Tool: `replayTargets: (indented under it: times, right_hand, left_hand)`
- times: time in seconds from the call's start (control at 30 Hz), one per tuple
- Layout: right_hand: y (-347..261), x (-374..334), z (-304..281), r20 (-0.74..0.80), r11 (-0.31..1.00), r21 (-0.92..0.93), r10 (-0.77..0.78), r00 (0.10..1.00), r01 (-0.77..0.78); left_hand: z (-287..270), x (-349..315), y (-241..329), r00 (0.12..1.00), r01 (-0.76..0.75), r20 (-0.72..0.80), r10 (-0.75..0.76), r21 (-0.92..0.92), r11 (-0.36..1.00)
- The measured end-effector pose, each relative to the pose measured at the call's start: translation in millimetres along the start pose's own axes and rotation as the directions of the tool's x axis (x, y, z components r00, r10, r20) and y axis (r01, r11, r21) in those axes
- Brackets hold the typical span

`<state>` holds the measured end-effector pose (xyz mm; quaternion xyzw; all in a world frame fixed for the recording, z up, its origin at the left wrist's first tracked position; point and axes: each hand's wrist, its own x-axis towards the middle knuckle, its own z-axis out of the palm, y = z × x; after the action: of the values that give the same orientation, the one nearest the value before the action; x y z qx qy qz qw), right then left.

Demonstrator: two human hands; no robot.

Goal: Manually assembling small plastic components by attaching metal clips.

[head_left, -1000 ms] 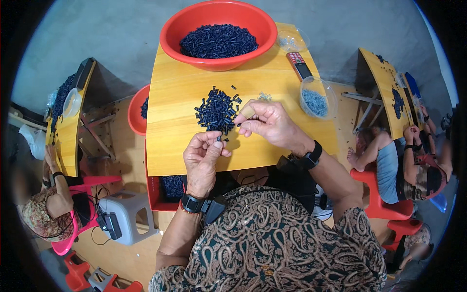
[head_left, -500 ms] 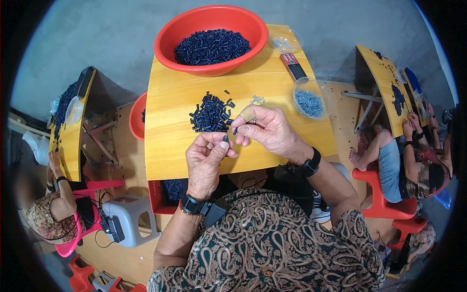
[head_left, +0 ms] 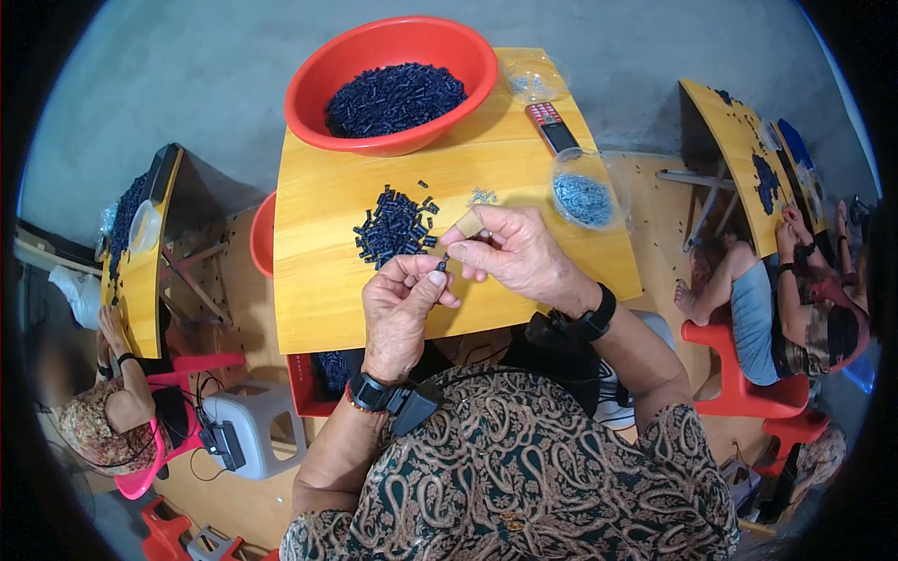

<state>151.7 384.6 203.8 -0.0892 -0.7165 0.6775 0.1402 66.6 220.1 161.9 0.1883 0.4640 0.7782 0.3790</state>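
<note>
Red basin and phone sit beyond the dark pile.

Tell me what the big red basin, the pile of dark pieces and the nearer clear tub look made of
Red basin: probably plastic, glossy, its smooth rim catching light.
Dark pieces: likely plastic, slight sheen; too small to be certain.
Clear tub: seemingly thin, shiny plastic; its wall is see-through.

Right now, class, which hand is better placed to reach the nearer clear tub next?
Probably the right hand: it is nearer the tub, while the left hand is farther off, pinching a dark piece.
</note>
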Motion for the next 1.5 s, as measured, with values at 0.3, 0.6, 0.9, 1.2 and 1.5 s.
replayTargets:
  times: [0.3, 0.6, 0.9, 1.2, 1.5]
  right_hand:
    - [-3, -4, -6, 0.024, 0.998, 0.048, 0.032, 0.999, -0.033]
    - [-8, -5, -7, 0.006, 0.990, -0.143, -0.021, 1.000, 0.022]
    - [-11, -1, -7, 0.128, 0.833, -0.395, -0.368, 0.921, 0.388]
    - [-6, -1, -15, 0.088, 0.998, -0.027, -0.046, 0.995, 0.049]
    - [-5, -3, -3, 0.191, 0.741, -0.551, -0.336, 0.922, 0.384]
  left_hand:
    - [9, 4, -1, 1.000, -0.008, 0.003, 0.008, 0.046, 0.999]
    - [13, 5, 2, 0.999, -0.032, 0.013, 0.031, 0.096, 0.995]
    - [19, 4, 8, 0.998, -0.069, 0.001, 0.069, 0.104, 0.992]
    - [13, 6, 10, 0.994, 0.106, -0.010, -0.109, -0.153, 0.983]
    - [15, 11, 9, 0.978, 0.190, -0.029, -0.204, -0.255, 0.948]
